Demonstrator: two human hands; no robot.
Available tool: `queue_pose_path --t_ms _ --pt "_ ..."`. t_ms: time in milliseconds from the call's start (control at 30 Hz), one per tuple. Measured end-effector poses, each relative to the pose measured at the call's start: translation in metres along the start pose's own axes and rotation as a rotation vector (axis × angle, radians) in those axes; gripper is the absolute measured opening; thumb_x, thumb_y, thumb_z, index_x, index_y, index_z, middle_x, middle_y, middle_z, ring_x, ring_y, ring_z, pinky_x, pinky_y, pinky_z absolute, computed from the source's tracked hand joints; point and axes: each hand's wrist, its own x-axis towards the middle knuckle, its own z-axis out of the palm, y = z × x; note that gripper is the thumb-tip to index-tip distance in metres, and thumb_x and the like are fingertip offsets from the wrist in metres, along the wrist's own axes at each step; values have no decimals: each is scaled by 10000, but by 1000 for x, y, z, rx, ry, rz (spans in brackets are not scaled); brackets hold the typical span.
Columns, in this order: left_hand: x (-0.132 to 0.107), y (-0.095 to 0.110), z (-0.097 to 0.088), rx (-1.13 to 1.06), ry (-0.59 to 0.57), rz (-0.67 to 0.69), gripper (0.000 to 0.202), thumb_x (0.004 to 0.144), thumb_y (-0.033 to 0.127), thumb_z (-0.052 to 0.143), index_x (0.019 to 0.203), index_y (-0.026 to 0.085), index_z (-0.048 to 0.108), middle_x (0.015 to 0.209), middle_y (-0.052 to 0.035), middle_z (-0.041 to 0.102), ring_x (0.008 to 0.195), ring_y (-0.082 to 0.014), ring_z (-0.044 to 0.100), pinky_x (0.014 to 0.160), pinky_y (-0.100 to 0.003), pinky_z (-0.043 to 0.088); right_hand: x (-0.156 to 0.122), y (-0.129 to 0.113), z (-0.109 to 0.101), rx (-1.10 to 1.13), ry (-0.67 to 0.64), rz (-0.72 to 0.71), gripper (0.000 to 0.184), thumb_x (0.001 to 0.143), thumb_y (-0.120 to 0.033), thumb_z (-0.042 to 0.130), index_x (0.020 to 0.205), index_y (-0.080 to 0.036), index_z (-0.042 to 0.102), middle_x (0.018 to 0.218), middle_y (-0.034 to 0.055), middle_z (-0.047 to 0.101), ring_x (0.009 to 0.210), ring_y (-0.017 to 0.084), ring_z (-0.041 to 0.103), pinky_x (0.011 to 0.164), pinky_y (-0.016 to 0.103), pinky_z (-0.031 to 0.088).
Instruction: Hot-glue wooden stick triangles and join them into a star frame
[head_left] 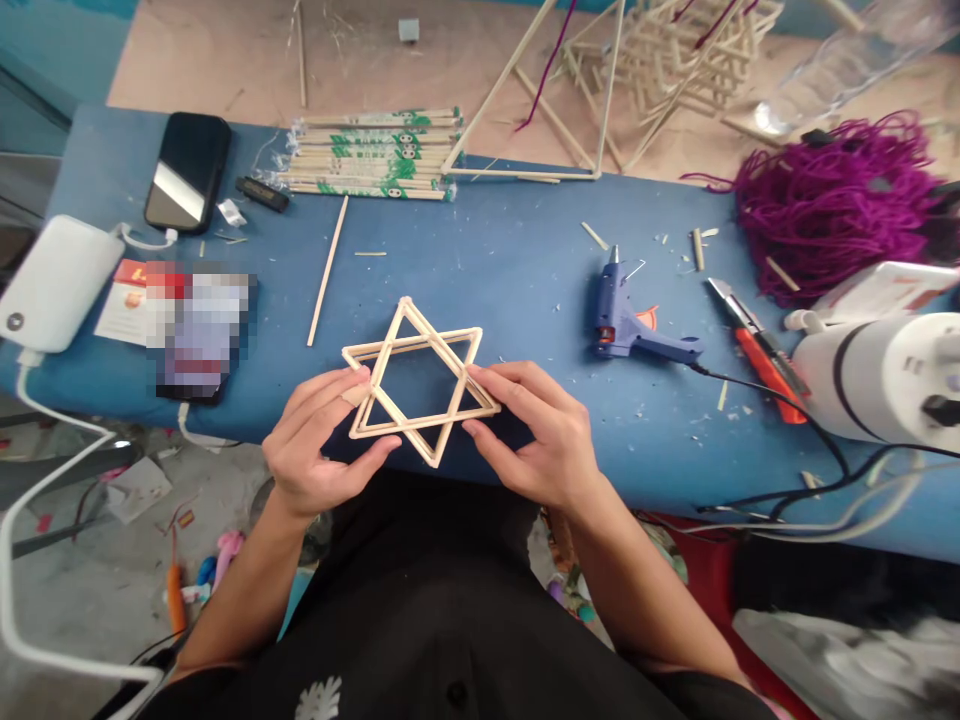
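A six-pointed star frame made of thin wooden sticks (pixel 429 342) is held between both hands near the front edge of the blue table. My left hand (pixel 319 440) grips its left side, thumb below and fingers along the edge, with a bandage-like strip on one finger. On the right side, my right hand (pixel 536 430) pinches the star near its right points. Beyond the star to the left lies one loose stick (pixel 328 272). A blue glue gun (pixel 626 315) rests on its side to the right of the star.
Wrapped chopsticks (pixel 375 152) lie at the back, beside a large stick frame (pixel 525 174). Purple yarn (pixel 832 205), a red utility knife (pixel 757 350) and a white cylindrical object (pixel 885 375) are at right. Phones (pixel 187 170) and a power bank (pixel 60 285) sit left; cables hang over the edge.
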Motion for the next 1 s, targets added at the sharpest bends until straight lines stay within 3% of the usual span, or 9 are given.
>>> queue_pose_path --t_ms 167,433,633,833,1000 --pt "-4 -3 2 21 0 -57 286 854 383 887 1091 256 790 1061 -83 869 998 -335 849 905 -511 721 0 0 2 0 14 14 479 947 -203 746 1422 -255 726 1181 123 801 1039 263 784 887 428 693" --pt "-4 -1 3 -12 45 4 318 845 313 905 1133 262 782 1091 -77 874 997 -324 860 912 -474 730 1 -1 2 13 14 24 464 930 -187 752 1390 -244 742 1164 121 805 1007 258 786 867 413 693" --pt "-10 -3 5 34 59 -91 211 844 366 896 1007 286 787 980 -60 869 940 -328 865 863 -481 748 1 1 3 -18 17 28 460 918 -157 723 1367 -257 751 1145 106 817 977 253 793 848 414 697" --pt "-20 -7 5 -5 57 -109 337 814 367 946 1111 312 798 1034 -44 865 1006 -349 861 894 -513 755 1 1 4 -15 22 21 481 905 -121 709 1364 -259 752 1144 100 820 979 250 798 853 407 700" --pt "-20 -7 7 -94 107 -64 515 788 243 980 1256 337 789 1080 2 869 1023 -315 864 864 -451 768 1 0 4 -6 25 12 490 889 -92 710 1352 -243 755 1137 103 819 984 244 800 860 390 698"
